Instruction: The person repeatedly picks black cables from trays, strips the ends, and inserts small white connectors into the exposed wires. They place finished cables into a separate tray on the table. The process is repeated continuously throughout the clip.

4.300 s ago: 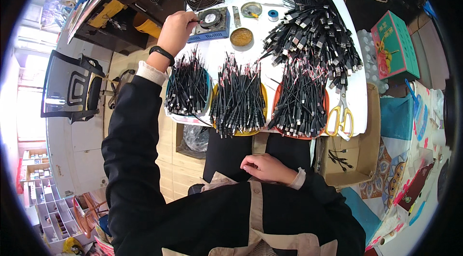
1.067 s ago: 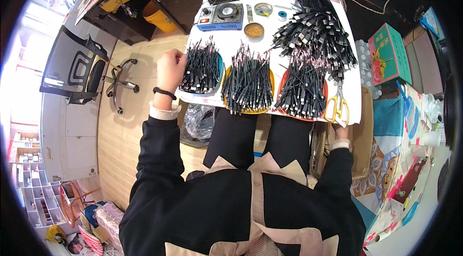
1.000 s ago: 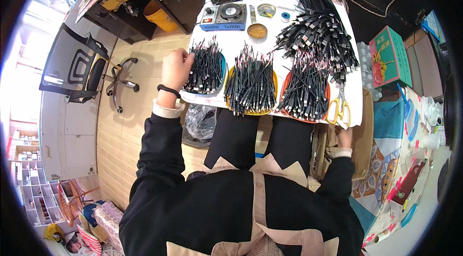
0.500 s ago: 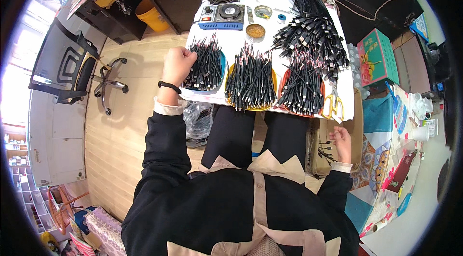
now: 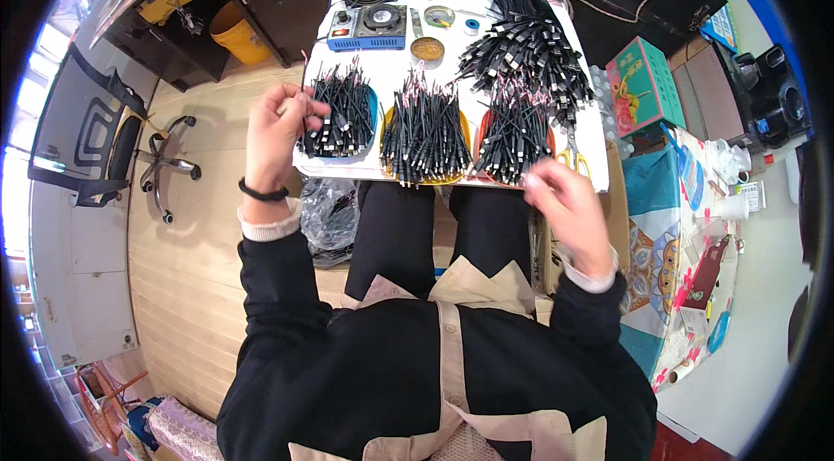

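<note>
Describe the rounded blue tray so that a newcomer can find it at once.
Look along the near edge of the white-topped table. At its left end, beside the left hand, sits the rounded blue tray, heaped with thin black cables. Its blue rim distinguishes it from the similar yellow tray and orange tray.

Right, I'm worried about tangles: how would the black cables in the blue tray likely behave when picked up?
The black cables would probably flex yet feel somewhat springy: they're thin, but many lie nearly straight. Pulling one may drag neighbours, since they overlap closely. Their reddish wire ends look fine, so perhaps bend easily.
</note>
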